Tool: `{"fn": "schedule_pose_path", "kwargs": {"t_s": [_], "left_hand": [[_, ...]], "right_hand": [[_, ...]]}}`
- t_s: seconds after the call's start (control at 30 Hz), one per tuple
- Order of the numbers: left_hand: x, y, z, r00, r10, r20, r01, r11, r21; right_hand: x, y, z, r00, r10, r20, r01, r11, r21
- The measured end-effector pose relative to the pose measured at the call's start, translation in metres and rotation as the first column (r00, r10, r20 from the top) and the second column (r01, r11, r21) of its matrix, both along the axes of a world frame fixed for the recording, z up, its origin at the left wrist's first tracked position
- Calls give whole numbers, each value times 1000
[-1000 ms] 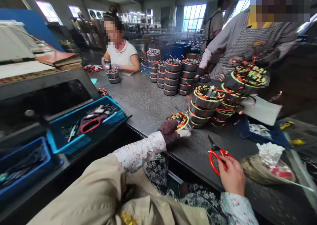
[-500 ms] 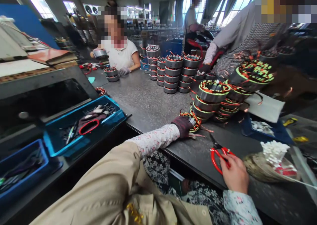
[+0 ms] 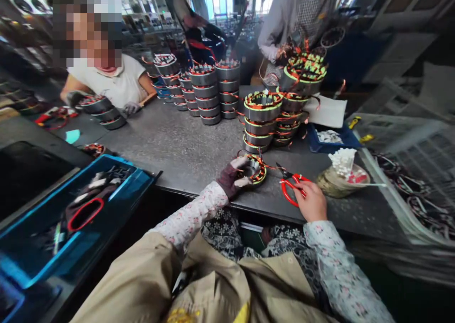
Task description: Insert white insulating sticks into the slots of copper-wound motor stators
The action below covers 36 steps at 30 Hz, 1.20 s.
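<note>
My left hand (image 3: 231, 177), in a dark glove with pale fingertips, grips the left rim of a motor stator (image 3: 262, 174) lying on the table. Copper and orange windings line this ring, and a wire sticks out to its right. My bare right hand (image 3: 313, 201) holds red-handled scissors (image 3: 288, 190) by their loops. The dark blades point up and left, close to the stator's right side. Just behind it rises a stack of stators (image 3: 261, 126) with yellow-green edges.
More stacked stators (image 3: 206, 93) stand farther back. A blue bin (image 3: 117, 159) with tools is at left. On the right are a small blue tray (image 3: 316, 145), a pot with white pieces (image 3: 337, 183) and a wire basket (image 3: 387, 185). Co-workers sit and stand across the table (image 3: 159, 143).
The view has swung right. My left hand has shifted from over the stator to its left rim, showing its open middle. The scissors stay in my right hand, now nearer the stator.
</note>
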<state>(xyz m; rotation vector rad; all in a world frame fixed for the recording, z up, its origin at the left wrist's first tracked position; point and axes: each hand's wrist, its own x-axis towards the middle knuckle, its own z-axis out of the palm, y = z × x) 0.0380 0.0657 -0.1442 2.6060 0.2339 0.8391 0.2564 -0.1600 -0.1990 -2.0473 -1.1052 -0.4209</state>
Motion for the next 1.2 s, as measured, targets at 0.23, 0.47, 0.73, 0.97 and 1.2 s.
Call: {"fn": "schedule_pose_path", "kwargs": {"t_s": [0.23,0.47,0.73,0.97,1.2], "left_hand": [[-52,-76,-21,996,85,-34,-88,993,-80],[-15,-55,42,969,176,-172,-164,983,79],[9,-14,29,970,90,-225,-72,994,88],[-8,-42,11,986,51,157,-94,954,284],[-5,-43,16,988,-86,131,53,971,233]], "right_hand": [[-1,-3,-2,996,-21,-88,17,999,-47],[-3,-4,2,996,-37,-84,32,998,-56],[-15,-1,16,992,15,-125,3,990,144],[31,-49,20,896,-321,-306,444,665,601],[82,-72,52,900,-202,-387,392,764,512]]}}
